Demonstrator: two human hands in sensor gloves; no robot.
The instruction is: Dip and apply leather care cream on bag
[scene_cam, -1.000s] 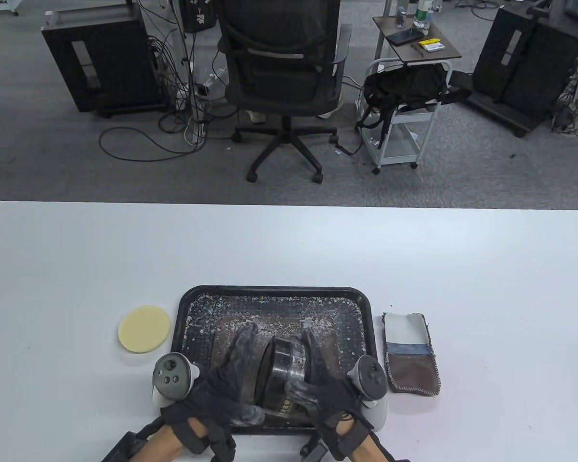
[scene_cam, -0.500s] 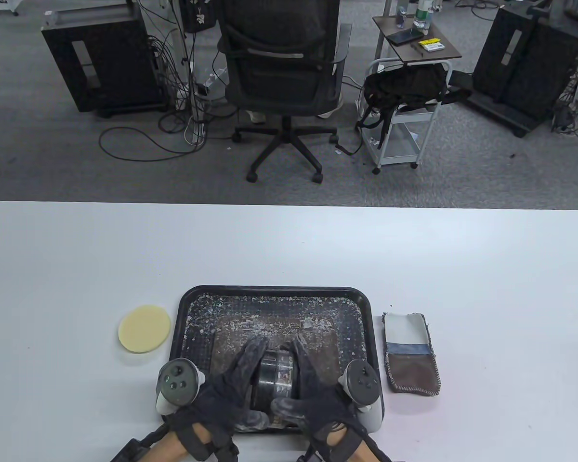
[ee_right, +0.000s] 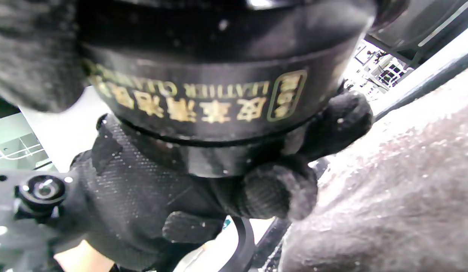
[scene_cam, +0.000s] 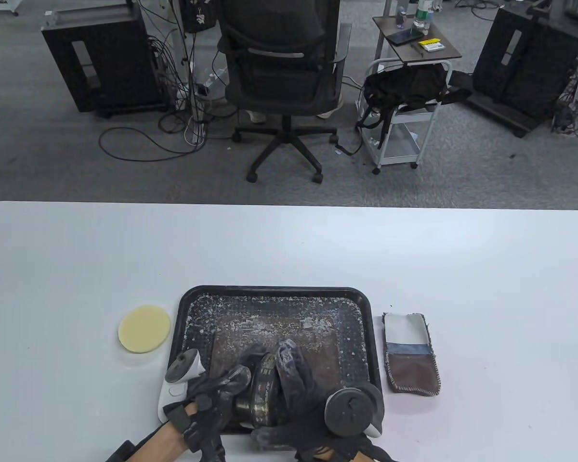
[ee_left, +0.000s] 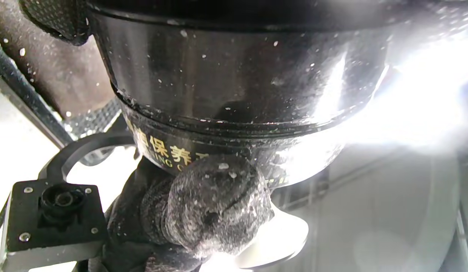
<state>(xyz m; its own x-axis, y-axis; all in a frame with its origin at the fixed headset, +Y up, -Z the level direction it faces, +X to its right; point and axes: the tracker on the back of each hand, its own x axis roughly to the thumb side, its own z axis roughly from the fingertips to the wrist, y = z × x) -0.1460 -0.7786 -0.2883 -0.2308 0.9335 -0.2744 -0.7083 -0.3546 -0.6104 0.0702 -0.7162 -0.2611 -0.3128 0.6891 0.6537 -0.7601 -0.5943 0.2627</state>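
Jar: we find the black cream jar (scene_cam: 262, 394) on its side above the tray (scene_cam: 279, 292), near its front edge.
Left hand (scene_cam: 216, 390): we note fingers curled round the jar's lid end.
Right hand (scene_cam: 301, 390): we note fingers wrapped round the jar's body.
Bag: we see the brown bag (scene_cam: 318, 349) lying flat in the tray.

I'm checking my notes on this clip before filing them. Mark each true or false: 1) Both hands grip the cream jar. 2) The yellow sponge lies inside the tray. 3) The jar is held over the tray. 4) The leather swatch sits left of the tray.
1) True: left hand and right hand grip the cream jar.
2) False: the yellow sponge lies on the table, left of the tray.
3) True.
4) False: the leather swatch lies right of the tray.
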